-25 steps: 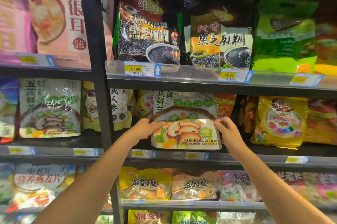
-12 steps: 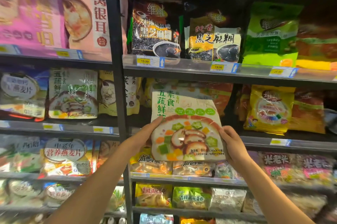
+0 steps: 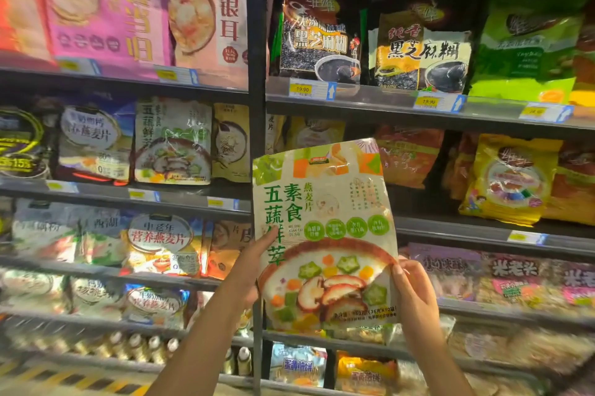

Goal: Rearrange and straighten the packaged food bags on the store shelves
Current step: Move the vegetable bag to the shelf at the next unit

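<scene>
Head camera, facing packed store shelves. A person holds a pale oatmeal bag (image 3: 325, 234), printed with a bowl of mushrooms and green vegetables, upright and slightly tilted. It is in the air in front of the shelves, resting on none of them.

The left grip (image 3: 251, 266) pinches the bag's left edge about midway up, thumb lying on the front. The right grip (image 3: 415, 295) holds the lower right edge, fingers curled over it.

A dark upright post (image 3: 257, 73) runs behind the left grip. Up and to the left of that grip, a matching bag (image 3: 174, 141) stands on a shelf. High above both grips, two black sesame bags (image 3: 317, 31) stand side by side, a green bag (image 3: 528, 41) just beside them on the right. Up and to the right of the right grip, a yellow bag (image 3: 512, 179) stands on the shelf (image 3: 450, 228). Below both grips lie more packets, too blurred to read.
</scene>
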`<control>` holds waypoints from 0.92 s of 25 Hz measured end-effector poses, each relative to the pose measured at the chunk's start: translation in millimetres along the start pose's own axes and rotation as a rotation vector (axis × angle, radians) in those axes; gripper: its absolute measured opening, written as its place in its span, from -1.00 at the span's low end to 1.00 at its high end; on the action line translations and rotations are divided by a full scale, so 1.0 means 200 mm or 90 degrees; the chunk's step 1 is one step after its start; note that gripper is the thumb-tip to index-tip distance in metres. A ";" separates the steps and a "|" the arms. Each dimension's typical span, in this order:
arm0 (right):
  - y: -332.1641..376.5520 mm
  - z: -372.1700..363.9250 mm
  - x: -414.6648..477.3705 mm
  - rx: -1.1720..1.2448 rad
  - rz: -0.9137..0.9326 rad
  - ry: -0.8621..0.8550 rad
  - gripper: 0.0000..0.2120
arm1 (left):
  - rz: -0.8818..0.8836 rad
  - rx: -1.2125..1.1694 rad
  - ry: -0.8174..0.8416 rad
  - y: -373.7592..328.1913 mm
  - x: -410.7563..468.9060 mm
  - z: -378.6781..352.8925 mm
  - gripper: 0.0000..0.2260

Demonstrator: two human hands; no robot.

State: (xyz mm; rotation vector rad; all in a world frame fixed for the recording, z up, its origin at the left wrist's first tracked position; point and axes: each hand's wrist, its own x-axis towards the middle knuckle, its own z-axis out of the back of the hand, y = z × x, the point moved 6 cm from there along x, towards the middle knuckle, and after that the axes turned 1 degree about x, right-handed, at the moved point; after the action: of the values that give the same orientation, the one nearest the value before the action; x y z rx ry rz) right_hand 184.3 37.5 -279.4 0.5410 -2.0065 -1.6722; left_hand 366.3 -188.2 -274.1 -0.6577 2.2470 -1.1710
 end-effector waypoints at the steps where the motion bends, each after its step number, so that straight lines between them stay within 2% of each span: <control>1: -0.03 -0.05 -0.03 0.007 -0.002 -0.004 -0.85 | -0.008 -0.023 0.001 -0.02 -0.04 0.05 -0.66; 3: -0.07 -0.19 -0.10 0.009 -0.013 -0.001 -0.85 | -0.035 -0.033 -0.015 -0.08 -0.13 0.18 -0.66; 6: -0.12 -0.49 -0.19 0.011 -0.036 0.026 -0.86 | -0.077 -0.023 -0.054 -0.21 -0.25 0.47 -0.51; 11: -0.20 -1.00 -0.32 -0.058 -0.027 0.082 -0.55 | -0.129 0.000 -0.085 -0.44 -0.44 0.93 -0.60; 15: -0.24 -1.37 -0.41 -0.073 -0.016 0.120 -0.33 | -0.153 0.017 -0.125 -0.60 -0.50 1.32 -0.46; 20: -0.26 -1.76 -0.46 -0.121 -0.009 0.163 -0.30 | -0.170 0.033 -0.172 -0.79 -0.56 1.63 -0.31; 23: -0.29 -1.91 -0.42 -0.126 -0.008 0.180 -0.29 | -0.180 0.054 -0.172 -0.89 -0.55 1.72 -0.41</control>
State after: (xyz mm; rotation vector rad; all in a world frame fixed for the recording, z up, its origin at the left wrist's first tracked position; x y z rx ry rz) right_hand 475.5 -230.1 -289.7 0.6762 -1.6221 -1.6733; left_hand 700.1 -414.2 -270.0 -1.0587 1.9117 -1.2178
